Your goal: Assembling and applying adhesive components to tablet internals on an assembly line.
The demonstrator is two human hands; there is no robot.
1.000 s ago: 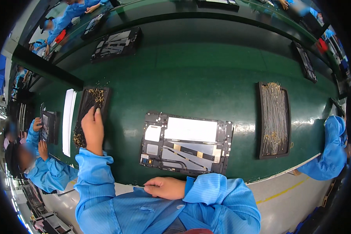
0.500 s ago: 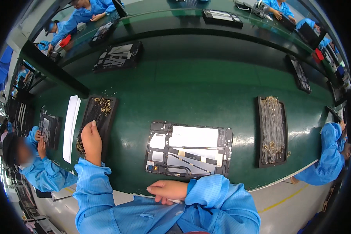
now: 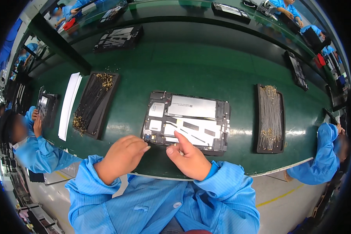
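An opened tablet (image 3: 219,111) with silver battery plates and a black frame lies flat on the bench in front of me. My left hand (image 3: 123,158) is at its near left corner, thumb and fingers pinched together. Anything between those fingertips is too small to make out. My right hand (image 3: 191,159) is over the tablet's near edge, index finger raised and the other fingers curled. A small whitish tip shows by its thumb; its kind is hidden. Left of the tablet lies a black tray (image 3: 101,117) of thin black cables (image 3: 90,99) with gold-coloured ends.
At the right, another black tray (image 3: 283,132) holds grey cables (image 3: 272,115). A white strip (image 3: 69,107) lies beside the left tray. More opened tablets (image 3: 119,38) rest farther back. Co-workers in blue sit at both sides; a dark post (image 3: 62,43) stands far left.
My left hand has moved from the black-cable tray rightward to the tablet's near left corner. My right hand has risen from below the bench edge to the tablet. The view has shifted.
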